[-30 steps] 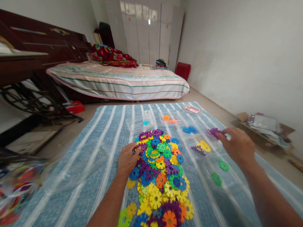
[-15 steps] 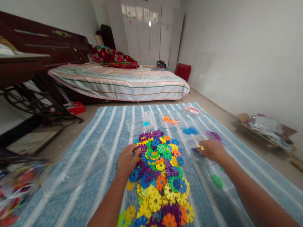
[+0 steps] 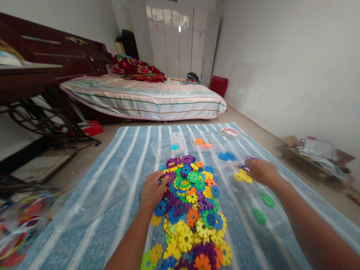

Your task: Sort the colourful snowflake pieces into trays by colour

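A heap of coloured plastic gear-shaped discs (image 3: 191, 202) lies on a blue striped mat (image 3: 112, 180). My left hand (image 3: 152, 190) rests on the heap's left edge, fingers curled over purple discs there. My right hand (image 3: 261, 171) reaches out to the right of the heap, fingers pinched on a purple disc (image 3: 244, 167) just above the yellow discs (image 3: 242, 176) in a clear tray. Other clear trays around it hold green discs (image 3: 259, 216), blue discs (image 3: 226, 155), orange discs (image 3: 201, 141) and one light blue disc (image 3: 174, 147).
A low bed (image 3: 146, 99) stands beyond the mat, with dark wooden furniture (image 3: 42, 71) at the left and white wardrobe doors (image 3: 177, 41) behind. A cardboard box (image 3: 315, 157) of clutter sits at the right wall. A clear bag of discs (image 3: 19, 225) lies at lower left.
My right hand drew back from the far purple tray to the yellow tray, picked up a purple disc there and moved a little right and away. My left hand stayed on the heap.
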The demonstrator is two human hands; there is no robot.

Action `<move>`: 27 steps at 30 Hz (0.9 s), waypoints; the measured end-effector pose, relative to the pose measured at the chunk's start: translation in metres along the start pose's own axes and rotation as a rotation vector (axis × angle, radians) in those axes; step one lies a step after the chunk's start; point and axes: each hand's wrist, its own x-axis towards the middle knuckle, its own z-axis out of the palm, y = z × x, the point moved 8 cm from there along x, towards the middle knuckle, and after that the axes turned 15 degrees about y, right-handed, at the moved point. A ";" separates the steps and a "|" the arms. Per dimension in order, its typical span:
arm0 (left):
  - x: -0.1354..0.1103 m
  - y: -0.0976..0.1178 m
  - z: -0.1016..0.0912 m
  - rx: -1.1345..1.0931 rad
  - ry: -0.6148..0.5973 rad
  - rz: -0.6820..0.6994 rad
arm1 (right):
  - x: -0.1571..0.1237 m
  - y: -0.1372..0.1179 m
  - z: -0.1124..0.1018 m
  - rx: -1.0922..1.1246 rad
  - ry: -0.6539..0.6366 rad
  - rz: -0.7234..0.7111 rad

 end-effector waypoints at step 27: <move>-0.007 0.004 0.002 -0.023 -0.021 -0.049 | -0.148 -0.130 0.003 0.704 0.099 -0.153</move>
